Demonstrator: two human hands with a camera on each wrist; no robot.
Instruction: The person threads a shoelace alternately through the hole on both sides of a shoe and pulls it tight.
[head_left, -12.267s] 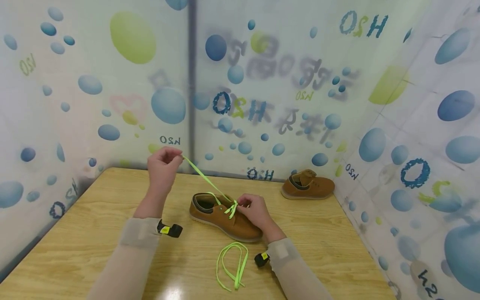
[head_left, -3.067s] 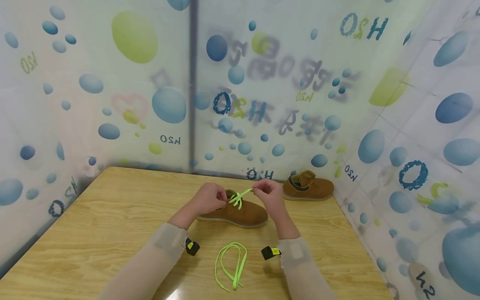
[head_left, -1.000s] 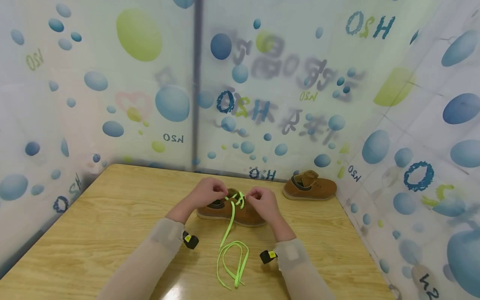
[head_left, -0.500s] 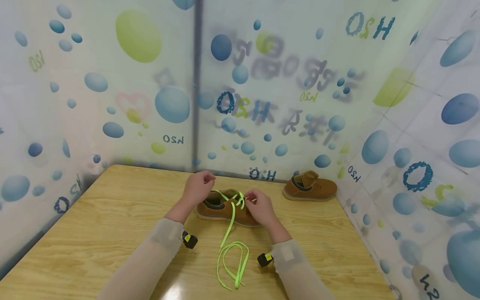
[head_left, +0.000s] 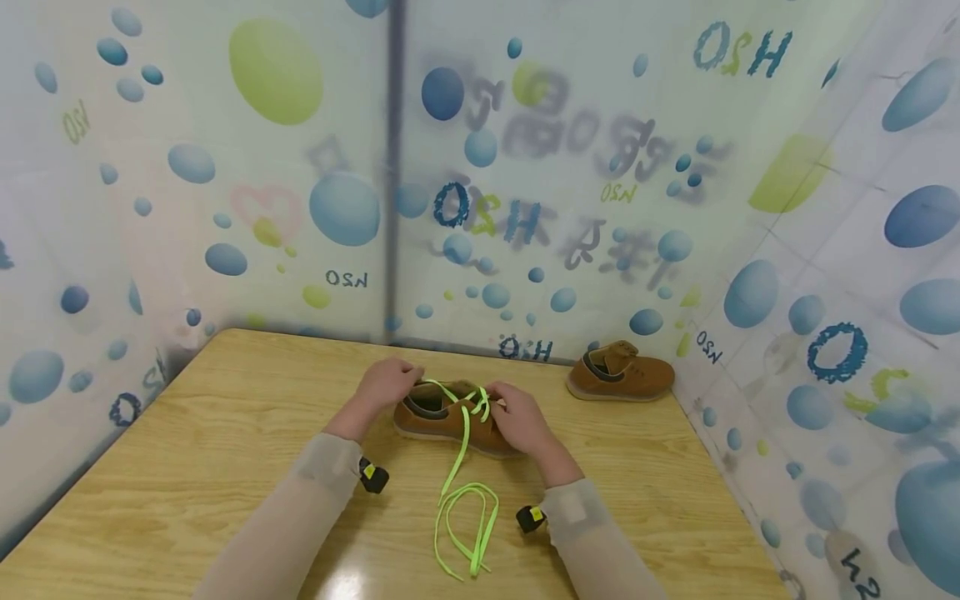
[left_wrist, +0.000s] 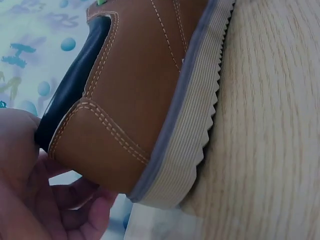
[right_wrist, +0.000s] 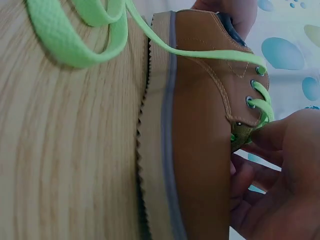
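A brown shoe (head_left: 442, 421) with bright green lace (head_left: 480, 400) through its upper eyelets stands on the table, heel to the left. One lace end hangs over its near side to the tabletop; another runs back across the opening. My left hand (head_left: 386, 385) grips the heel collar; in the left wrist view its fingers (left_wrist: 75, 210) curl behind the heel. At the lacing, my right hand (head_left: 521, 417) holds the shoe's front by the tongue; in the right wrist view the thumb (right_wrist: 280, 132) lies against the tongue's base and lace, its fingertips partly hidden.
A second green lace (head_left: 480, 533) lies looped on the wooden table (head_left: 637, 500) in front of the shoe. Another brown shoe (head_left: 622, 375), unlaced, stands at the back right. Patterned curtains (head_left: 480, 167) enclose the table at the back and sides.
My left hand has left the lacing, lifted and come down left onto the heel. My right hand stays by the lacing. Earlier, the hands pulled lace ends; one end now hangs down the near side.
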